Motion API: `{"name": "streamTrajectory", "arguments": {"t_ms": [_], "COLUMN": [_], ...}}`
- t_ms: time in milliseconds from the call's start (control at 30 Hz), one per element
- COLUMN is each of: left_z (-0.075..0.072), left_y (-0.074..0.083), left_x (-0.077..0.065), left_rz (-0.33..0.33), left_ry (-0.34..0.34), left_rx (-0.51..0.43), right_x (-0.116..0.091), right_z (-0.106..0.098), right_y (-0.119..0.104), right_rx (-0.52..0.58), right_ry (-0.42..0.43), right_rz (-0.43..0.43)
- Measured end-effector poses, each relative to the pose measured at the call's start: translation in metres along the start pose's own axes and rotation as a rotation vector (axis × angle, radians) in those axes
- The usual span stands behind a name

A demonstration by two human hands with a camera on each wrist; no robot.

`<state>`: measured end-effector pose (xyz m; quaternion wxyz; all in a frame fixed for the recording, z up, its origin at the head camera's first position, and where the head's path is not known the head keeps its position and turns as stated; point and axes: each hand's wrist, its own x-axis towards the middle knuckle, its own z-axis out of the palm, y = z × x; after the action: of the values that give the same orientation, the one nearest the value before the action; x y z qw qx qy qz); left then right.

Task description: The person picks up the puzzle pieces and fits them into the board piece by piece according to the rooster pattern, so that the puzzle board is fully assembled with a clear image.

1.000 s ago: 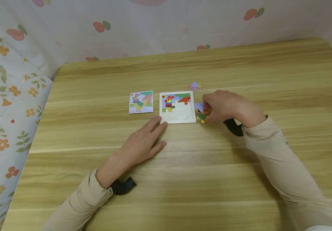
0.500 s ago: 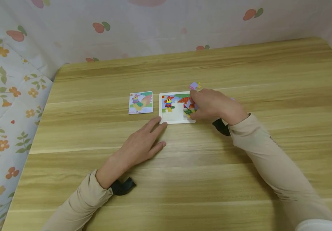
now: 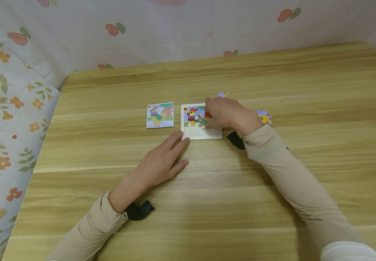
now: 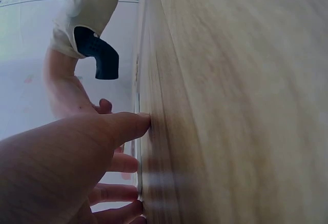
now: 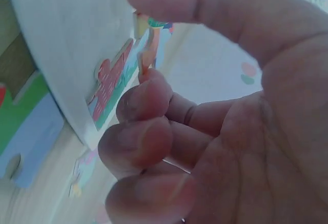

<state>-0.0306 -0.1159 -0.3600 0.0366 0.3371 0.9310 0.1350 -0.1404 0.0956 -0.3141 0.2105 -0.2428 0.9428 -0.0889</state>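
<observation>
A square white puzzle tray (image 3: 204, 137) lies on the table, with rooster puzzle pieces (image 3: 192, 113) fitted along its top and left side. My right hand (image 3: 230, 115) is over the tray's right half and pinches a puzzle piece (image 3: 202, 120) between thumb and fingers, close over the tray's middle. In the right wrist view, the thumb and index finger are at the edges of that piece, and a red fitted piece (image 5: 110, 78) shows beyond. My left hand (image 3: 156, 163) touches the tray's near left corner with straight fingers, its thumb resting on the table.
A printed rooster picture card (image 3: 160, 115) lies left of the tray. Loose puzzle pieces lie to the right (image 3: 264, 116) and behind the right hand (image 3: 221, 95). Another green and blue piece (image 5: 31, 126) shows beside the tray in the right wrist view. A patterned curtain (image 3: 175, 32) hangs behind the table.
My right hand picked up a puzzle piece right of the tray and carried it left over the tray's middle. The left hand stays at the tray's corner.
</observation>
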Motion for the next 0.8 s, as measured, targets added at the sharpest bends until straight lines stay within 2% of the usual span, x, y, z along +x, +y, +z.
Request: {"name": "streamTrajectory", "arguments": {"t_ms": [200,467,800], "left_z": [-0.0001,0.0004,0.0007], "left_y": [0.0002,-0.0005,-0.0009], "left_x": [0.0001,-0.0001,-0.0004], "left_rz": [0.002,0.003,0.010], "left_ry": [0.001,0.007,0.011], "left_rx": [0.001,0.004,0.007], "right_x": [0.0047,0.0076,0.0069], "right_z": [0.0008,0.0027,0.0034], "right_y": [-0.0029,-0.0034,-0.0013], "right_rx": [0.017,0.021,0.037], "right_ry": [-0.014,0.023,0.020], "right_rz": [0.020,0.000,-0.021]}}
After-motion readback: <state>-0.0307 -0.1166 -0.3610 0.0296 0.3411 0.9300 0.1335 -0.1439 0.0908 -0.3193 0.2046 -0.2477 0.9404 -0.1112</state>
